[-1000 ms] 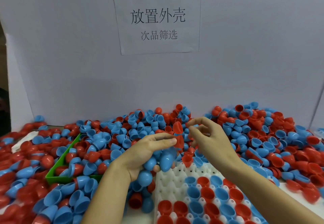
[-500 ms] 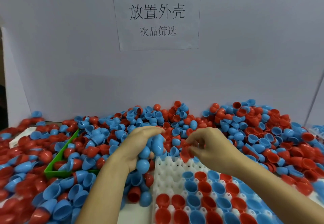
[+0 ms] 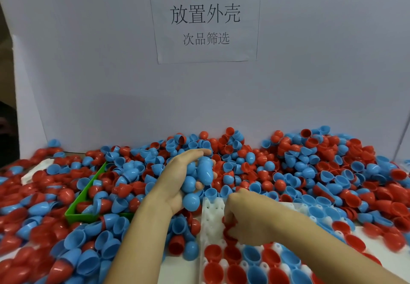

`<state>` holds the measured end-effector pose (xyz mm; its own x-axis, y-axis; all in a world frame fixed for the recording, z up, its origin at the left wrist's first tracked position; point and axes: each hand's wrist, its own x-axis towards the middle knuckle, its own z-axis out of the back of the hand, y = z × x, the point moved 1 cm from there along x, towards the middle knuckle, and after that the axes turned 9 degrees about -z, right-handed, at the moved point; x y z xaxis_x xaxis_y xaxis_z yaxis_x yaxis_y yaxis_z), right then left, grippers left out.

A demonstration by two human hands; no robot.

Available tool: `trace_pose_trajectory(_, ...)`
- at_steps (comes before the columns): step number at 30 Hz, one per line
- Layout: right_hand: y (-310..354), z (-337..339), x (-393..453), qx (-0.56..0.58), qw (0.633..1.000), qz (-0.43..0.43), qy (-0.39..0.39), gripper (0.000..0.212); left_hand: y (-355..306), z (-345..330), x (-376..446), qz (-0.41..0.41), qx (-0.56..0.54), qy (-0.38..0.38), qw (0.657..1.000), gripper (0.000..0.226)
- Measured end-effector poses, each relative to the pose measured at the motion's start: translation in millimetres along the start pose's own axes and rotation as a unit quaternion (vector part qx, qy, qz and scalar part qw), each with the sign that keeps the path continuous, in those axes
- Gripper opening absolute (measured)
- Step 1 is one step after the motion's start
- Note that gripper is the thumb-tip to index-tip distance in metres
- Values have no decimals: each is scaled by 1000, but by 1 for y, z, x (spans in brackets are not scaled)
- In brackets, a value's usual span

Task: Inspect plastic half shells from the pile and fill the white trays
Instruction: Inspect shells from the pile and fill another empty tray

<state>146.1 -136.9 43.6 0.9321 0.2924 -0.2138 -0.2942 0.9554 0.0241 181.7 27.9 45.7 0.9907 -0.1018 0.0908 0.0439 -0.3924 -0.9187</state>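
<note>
Low in the frame's centre, the right hand point(image 3: 250, 221) curls knuckles-up over the white moulded plastic tray point(image 3: 211, 219), its grip pinching a red plastic half shell point(image 3: 228, 228). Just above and left, the left hand point(image 3: 177, 181) cups about five blue plastic half shells point(image 3: 205, 173), palm turned rightward, over the red-and-blue pile point(image 3: 310, 163).

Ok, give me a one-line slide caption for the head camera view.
Left hand cradles blue half shells while right hand sets a red half shell into the white tray.
</note>
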Motion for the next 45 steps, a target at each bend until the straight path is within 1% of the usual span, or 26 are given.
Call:
trace_pose_trajectory(2,-6,8,-4,45,999,3,-7,16,0,0,0,0,-4,4,1000,22)
trace_pose_trajectory(3,-10,13,-6,73,997,7,-31,17,0,0,0,0,-4,8,1000,22)
trace_pose_trajectory(5,-14,23,-8,133,984,21,-118,14,1,-1,1,1,5,18,1000,21)
trace_pose_trajectory(7,-14,31,-7,217,951,24,-219,16,3,-1,1,11,19,35,999,22)
trace_pose_trajectory(9,-14,36,-4,301,912,17,-277,13,6,-1,2,27,16,72,997,26)
trace_pose_trajectory(10,-14,38,-2,325,903,13,-280,13,7,-1,3,35,16,97,995,29)
trace_pose_trajectory(11,-14,39,0,331,905,12,-267,14,10,0,4,40,24,118,992,31)
trace_pose_trajectory(13,-14,38,5,322,919,18,-227,17,13,-1,8,44,48,142,988,39)
trace_pose_trajectory(15,-16,35,7,337,921,18,-197,18,13,-3,10,47,64,147,986,52)
trace_pose_trajectory(17,-18,32,7,370,912,10,-178,18,12,-3,10,46,75,138,987,60)
trace_pose_trajectory(21,-18,30,5,413,899,-15,-145,18,13,-2,7,52,72,130,988,48)
trace_pose_trajectory(22,-18,30,4,426,894,-21,-138,17,13,-2,6,52,69,132,988,49)
trace_pose_trajectory(23,-18,30,4,450,883,-28,-131,17,13,-2,4,49,64,133,988,49)
trace_pose_trajectory(26,-20,31,1,536,835,-59,-112,20,9,-3,-1,30,66,150,986,32)
trace_pose_trajectory(27,-22,31,2,553,822,-69,-118,20,9,-3,-2,29,71,151,986,30)
trace_pose_trajectory(31,-24,28,3,597,782,-108,-144,14,8,-2,-3,27,85,146,985,35)
trace_pose_trajectory(34,-25,27,1,663,729,-118,-125,16,6,-2,-4,27,72,146,986,35)
trace_pose_trajectory(36,-26,27,-2,688,703,-115,-141,17,5,0,-4,24,71,142,987,32)
trace_pose_trajectory(37,-27,26,-4,689,696,-115,-168,16,5,-1,-4,23,69,138,988,30)
trace_pose_trajectory(38,-29,27,-8,680,691,-115,-217,14,6,0,-3,23,70,128,989,28)
trace_pose_trajectory(39,-31,29,-13,663,680,-114,-291,12,7,0,-2,25,73,114,990,27)
trace_pose_trajectory(40,-33,34,-18,644,654,-107,-382,10,8,0,-1,26,79,97,992,26)
trace_pose_trajectory(42,-31,49,-29,608,564,-64,-556,6,9,0,-1,29,89,72,993,22)
trace_pose_trajectory(43,-27,58,-28,593,526,-42,-608,5,9,-2,-2,32,96,76,992,22)
trace_pose_trajectory(44,-22,66,-22,583,506,-26,-635,4,9,-4,-2,34,105,87,990,22)
trace_pose_trajectory(45,-14,72,-11,574,515,-20,-636,5,10,-5,-3,38,112,96,988,22)
